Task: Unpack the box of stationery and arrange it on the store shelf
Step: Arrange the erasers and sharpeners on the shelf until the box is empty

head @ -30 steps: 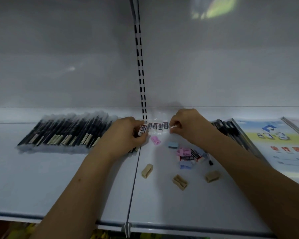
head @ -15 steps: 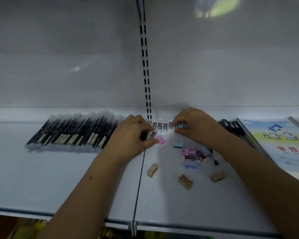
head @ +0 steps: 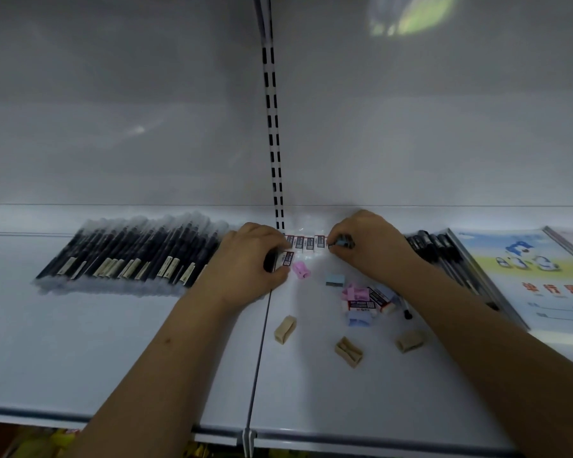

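Nearest me on the shelf [head: 80, 358] three tan sharpeners [head: 348, 352] lie loose, and beyond them a jumble of pink, blue and boxed erasers [head: 361, 300] waits to be sorted. Farther back my left hand [head: 245, 262] has its fingers curled round a labelled eraser [head: 288, 258], just beside a pink sharpener [head: 301, 270]. My right hand [head: 364, 246] now pinches a small bluish piece [head: 343, 242], where a moment ago it held something white, at the end of the eraser row [head: 306, 242] along the back wall. So the row is growing; most small items remain unsorted.
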